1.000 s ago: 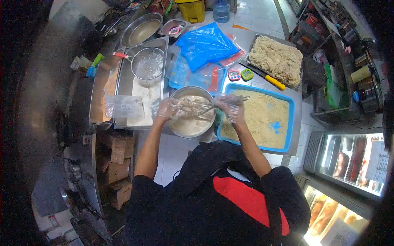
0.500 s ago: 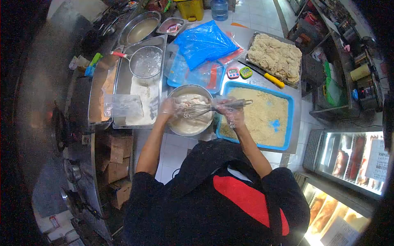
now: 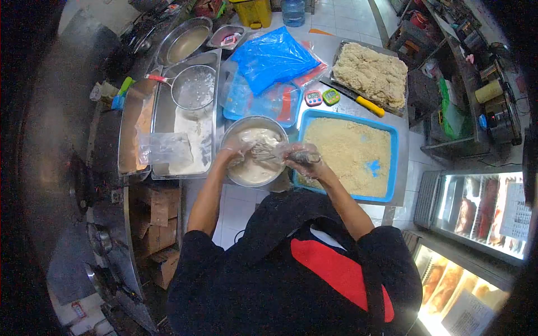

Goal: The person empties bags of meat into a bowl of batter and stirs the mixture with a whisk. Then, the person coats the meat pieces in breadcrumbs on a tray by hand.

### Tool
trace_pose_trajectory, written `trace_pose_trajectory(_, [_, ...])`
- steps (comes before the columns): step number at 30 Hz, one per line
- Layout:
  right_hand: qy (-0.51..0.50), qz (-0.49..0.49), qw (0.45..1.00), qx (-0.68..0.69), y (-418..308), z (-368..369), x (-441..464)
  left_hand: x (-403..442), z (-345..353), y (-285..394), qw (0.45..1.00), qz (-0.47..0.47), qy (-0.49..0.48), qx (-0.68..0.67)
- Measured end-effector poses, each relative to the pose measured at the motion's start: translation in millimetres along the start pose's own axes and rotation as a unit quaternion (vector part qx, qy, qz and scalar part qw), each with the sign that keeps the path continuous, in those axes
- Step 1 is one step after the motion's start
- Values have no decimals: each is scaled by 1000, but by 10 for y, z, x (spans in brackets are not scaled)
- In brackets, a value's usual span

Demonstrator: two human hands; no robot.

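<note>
A round metal bowl (image 3: 228, 133) of pale, creamy batter (image 3: 262, 176) stands on the table in front of me. My right hand (image 3: 302, 159), in a clear plastic glove, is closed round the handle of a wire whisk (image 3: 265, 152) at the bowl's right side. The whisk's wires reach into the batter, partly hidden by it. My left hand (image 3: 234, 154), also gloved, reaches over the bowl's left rim with its fingertips close to the wires. Its fingers are blurred, so whether they pinch anything is unclear.
Right of the bowl lies a blue tray (image 3: 394, 162) of pale crumbs. Behind are two timers (image 3: 314, 98), a yellow-handled knife (image 3: 370, 107) and a tray of coated food (image 3: 371, 73). At left, a strainer (image 3: 193, 87) and clear scoop (image 3: 165, 148) rest in a metal flour pan (image 3: 217, 112).
The whisk has swung from lying almost level across the bowl to a steeper tilt, its wires lower in the batter. My right hand has moved slightly left. The view has shifted a little.
</note>
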State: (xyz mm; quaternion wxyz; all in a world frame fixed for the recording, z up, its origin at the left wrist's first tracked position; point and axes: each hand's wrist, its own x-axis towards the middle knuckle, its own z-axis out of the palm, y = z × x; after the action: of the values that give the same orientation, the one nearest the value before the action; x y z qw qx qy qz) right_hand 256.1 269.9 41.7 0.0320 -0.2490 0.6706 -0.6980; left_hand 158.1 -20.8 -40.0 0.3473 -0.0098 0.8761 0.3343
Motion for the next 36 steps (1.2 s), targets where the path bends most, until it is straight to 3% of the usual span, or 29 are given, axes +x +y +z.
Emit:
trace_pose_trajectory(3, [-22,-17,999,-26,49,48,-50,39,9,-34,1000,15,14,4])
trace_pose_trajectory(8, [30,97,983,153,-76,36,-114,-8,28,-73,999,26,27,-11])
trace_pose_trajectory(10, [27,62,990,121,-53,8,-117,-29,33,-66,998,33,24,-39])
trace_pose_trajectory(12, [1,-58,997,-53,40,-41,-105,-86,21,-40,995,46,15,-86])
trace_pose_trajectory(15, [134,105,980,103,119,-21,-163,-240,22,26,978,81,-12,-194])
trace_pose_trajectory(17, [168,78,963,198,474,-36,-252,-334,10,75,969,93,-19,-226])
trace_pose_trajectory(19, [167,38,934,315,443,-30,-236,-401,3,118,979,77,-14,-188])
trace_pose_trajectory(22, [163,118,960,195,337,-93,-285,-300,-23,23,1000,20,-2,-1])
trace_pose_trajectory(25, [166,70,951,253,522,-139,-285,247,86,-591,1000,14,-6,19])
trace_pose_trajectory(28, [167,89,946,264,339,-171,-254,182,63,-415,977,88,9,192])
trace_pose_trajectory(31, [155,57,941,296,303,-166,-233,45,139,-251,929,156,116,314])
trace_pose_trajectory(34, [153,82,954,243,293,-233,-214,-179,169,123,965,54,130,220])
trace_pose_trajectory(36, [149,93,957,232,273,-252,-205,-151,191,49,964,61,146,213])
